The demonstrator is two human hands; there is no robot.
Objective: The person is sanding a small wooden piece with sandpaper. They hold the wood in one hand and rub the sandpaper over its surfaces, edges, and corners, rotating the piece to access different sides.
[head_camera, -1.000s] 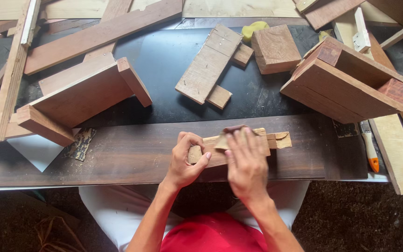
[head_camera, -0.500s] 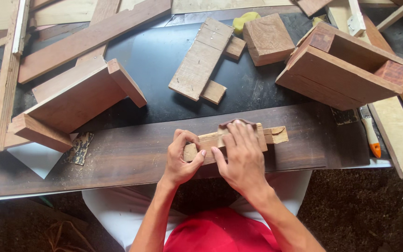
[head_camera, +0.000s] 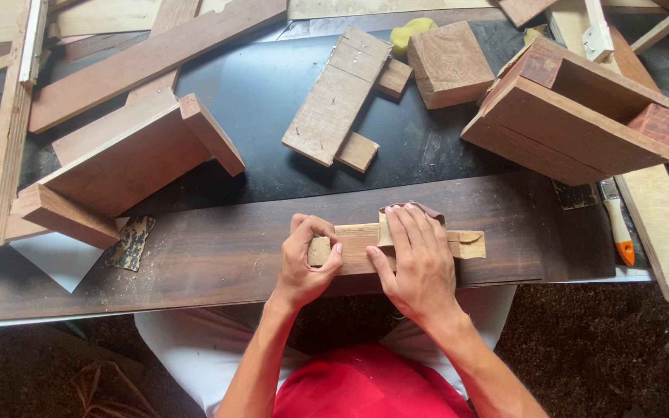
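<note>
Sanding looks underway: the left hand (head_camera: 309,263) grips the small wood strip's (head_camera: 358,240) end on the dark plank (head_camera: 195,255), while the right hand (head_camera: 420,259) presses sandpaper (head_camera: 416,210) flat; the next stroke needs steady pressure.

Black bench top (head_camera: 265,101); long dark plank (head_camera: 195,259) across near edge w/ small wood strip (head_camera: 358,240) on it; open wood box (head_camera: 582,116) far right; L-shaped wood piece (head_camera: 125,162) left; pale board (head_camera: 338,93), square block (head_camera: 449,63) far middle; brush (head_camera: 618,224) right.
</note>
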